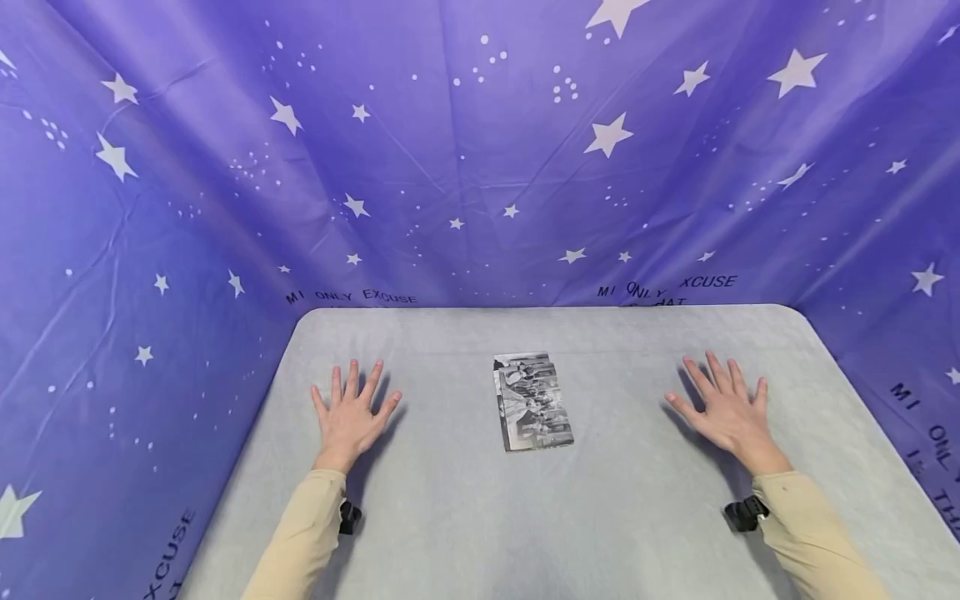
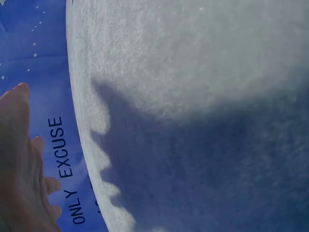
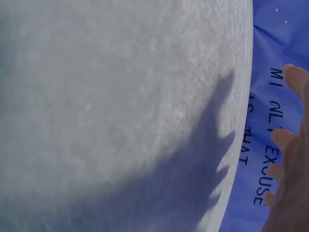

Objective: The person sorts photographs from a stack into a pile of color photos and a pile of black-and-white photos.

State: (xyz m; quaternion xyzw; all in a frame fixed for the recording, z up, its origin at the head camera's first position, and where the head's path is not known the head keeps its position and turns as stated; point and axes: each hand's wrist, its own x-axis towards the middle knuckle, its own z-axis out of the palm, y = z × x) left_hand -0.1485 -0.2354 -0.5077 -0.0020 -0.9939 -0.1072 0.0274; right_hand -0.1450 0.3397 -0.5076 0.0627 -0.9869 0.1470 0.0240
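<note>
Left hand (image 1: pixel 351 423) and right hand (image 1: pixel 726 415) are both free, fingers splayed over the gray table (image 1: pixel 450 508). Black-and-white printed picture (image 1: pixel 534 406) lies between them.

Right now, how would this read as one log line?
left hand: spread, empty | right hand: spread, empty | black-and-white print: on grey table, between hands

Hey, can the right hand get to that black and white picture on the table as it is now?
Probably yes: the right hand is spread and holds nothing, and I see nothing on the table between it and the picture. It would likely just have to move left.
</note>
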